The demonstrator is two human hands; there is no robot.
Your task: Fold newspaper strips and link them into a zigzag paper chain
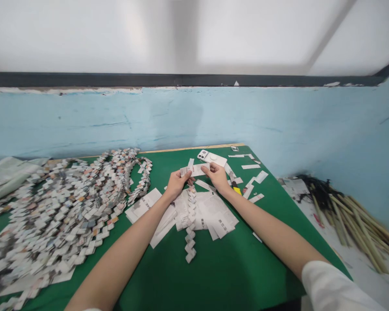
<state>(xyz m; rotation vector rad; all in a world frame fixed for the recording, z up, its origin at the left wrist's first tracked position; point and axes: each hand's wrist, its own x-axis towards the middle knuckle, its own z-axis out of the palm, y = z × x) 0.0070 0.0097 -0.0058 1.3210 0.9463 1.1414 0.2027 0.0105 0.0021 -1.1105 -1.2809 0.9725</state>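
My left hand (176,183) and my right hand (218,176) each pinch one end of a narrow strip of printed paper (196,169), held level above the green table (233,268). From under my hands a short chain of folded paper links (190,224) hangs down and trails toward me over a loose pile of printed sheets (214,214). Both hands are closed on the strip.
A large heap of long folded-paper chains (68,207) covers the table's left half. A white phone (212,158) lies at the far edge, with cut paper strips (251,181) and a yellow cutter (236,189) to the right. Wooden sticks (353,220) lie off the table's right side by the blue wall.
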